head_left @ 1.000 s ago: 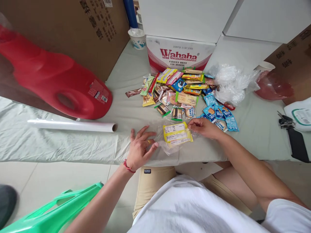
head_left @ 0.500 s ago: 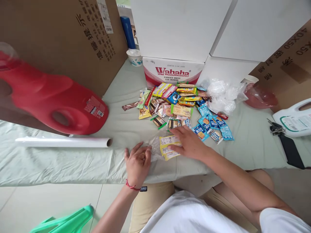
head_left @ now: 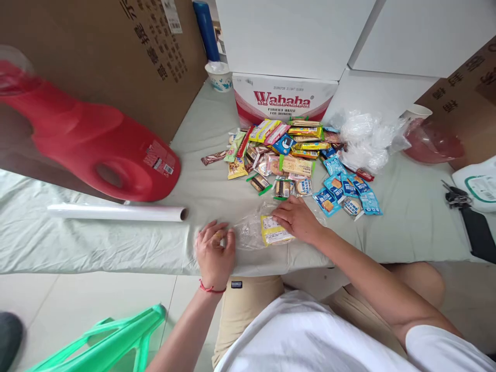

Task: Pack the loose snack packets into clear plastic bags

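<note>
A clear plastic bag (head_left: 248, 231) lies flat near the table's front edge, with yellow-edged snack packets (head_left: 274, 233) in its right part. My left hand (head_left: 215, 253) rests on the table at the bag's left end. Its fingers are bent and the thumb meets the plastic there. Over the right side of the packets, my right hand (head_left: 299, 219) has its fingers curled down together, gripping them through or inside the bag; which one cannot be told. Just beyond lies a pile of small wrapped snacks (head_left: 296, 165), with blue snack packets (head_left: 327, 200) at its right.
A red jug (head_left: 116, 150) and a white roll (head_left: 116, 212) lie on the left. Behind the snacks stands a Wahaha carton (head_left: 284, 101). Crumpled clear plastic (head_left: 364, 139), a red bowl (head_left: 434, 142), keys (head_left: 457, 197) and a white bottle (head_left: 482, 183) are on the right.
My right hand's fingers have curled in over the packets, covering more of them. The bag is stretched out longer between my hands. The whole view has shifted slightly.
</note>
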A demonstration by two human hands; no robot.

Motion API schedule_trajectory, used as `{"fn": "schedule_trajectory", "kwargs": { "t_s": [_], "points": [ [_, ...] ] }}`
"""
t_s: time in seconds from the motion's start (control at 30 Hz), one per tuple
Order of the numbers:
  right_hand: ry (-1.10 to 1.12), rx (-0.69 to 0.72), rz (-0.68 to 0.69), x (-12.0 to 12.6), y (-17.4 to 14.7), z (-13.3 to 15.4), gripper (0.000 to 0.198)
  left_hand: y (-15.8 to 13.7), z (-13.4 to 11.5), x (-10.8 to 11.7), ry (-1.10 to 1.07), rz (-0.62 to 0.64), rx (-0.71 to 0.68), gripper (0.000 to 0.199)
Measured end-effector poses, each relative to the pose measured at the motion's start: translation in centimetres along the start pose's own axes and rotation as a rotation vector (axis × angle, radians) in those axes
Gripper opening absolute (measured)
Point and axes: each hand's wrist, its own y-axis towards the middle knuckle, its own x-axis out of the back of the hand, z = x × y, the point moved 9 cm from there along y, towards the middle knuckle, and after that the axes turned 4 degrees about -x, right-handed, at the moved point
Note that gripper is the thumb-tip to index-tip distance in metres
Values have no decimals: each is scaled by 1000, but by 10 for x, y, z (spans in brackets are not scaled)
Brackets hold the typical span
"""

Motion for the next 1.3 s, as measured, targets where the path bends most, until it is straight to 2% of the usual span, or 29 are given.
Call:
{"fn": "schedule_trajectory", "kwargs": {
  "t_s": [0.07,0.13,0.2,0.23,0.27,0.33,0.37,0.4,0.47,0.57,0.73,0.8,0.83,0.9,0.93,0.97,1.0,1.07,1.13,1.2,1.3],
  "points": [
    [-19,13,-30,-2,1,0,32,-1,-3,23,43,-153,-14,18],
    [-46,15,-53,-2,1,1,31,-9,-22,58,112,-344,-99,9],
    [-78,9,-52,-3,0,2,30,-27,-64,88,134,-474,-340,15],
    [-97,4,-44,-3,0,4,29,-38,-91,96,110,-486,-514,18],
    [-119,1,-32,-3,0,5,28,-48,-118,93,-12,-359,-704,19],
    [-158,8,-1,-2,0,10,24,-59,-154,72,-234,-34,-830,23],
    [-169,17,12,-1,0,12,22,-66,-170,61,-268,65,-901,26],
    [-175,34,25,0,0,15,20,-67,-179,46,-252,141,-901,29],
    [-176,72,40,0,-1,20,16,-60,-183,18,-139,200,-847,33],
    [-166,89,29,0,-2,18,18,-36,-159,-4,112,149,-648,31],
    [-49,50,8,-6,1,6,27,-12,-105,-3,363,120,-403,27],
    [-29,43,5,-7,2,5,26,-8,-92,7,409,75,-339,26],
    [-32,40,6,-7,2,5,26,-7,-89,17,410,9,-322,26],
    [-59,33,20,-7,2,6,27,-16,-99,44,331,-205,-366,26],
    [-80,29,34,-7,2,6,26,-26,-110,56,230,-291,-443,27],
    [-102,25,50,-7,1,7,25,-37,-124,62,88,-315,-557,25],
    [-122,22,66,-7,1,8,24,-51,-140,63,-78,-285,-691,23],
    [-146,19,92,-8,0,9,27,-79,-174,44,-388,0,-922,21],
    [-147,19,99,-10,-1,9,35,-99,-194,20,-459,176,-1018,20],
    [-141,18,90,-11,0,9,38,-103,-197,-4,-399,226,-977,29],
    [-133,12,67,-13,1,8,37,-91,-180,-25,-262,177,-825,40]
  ]
}}
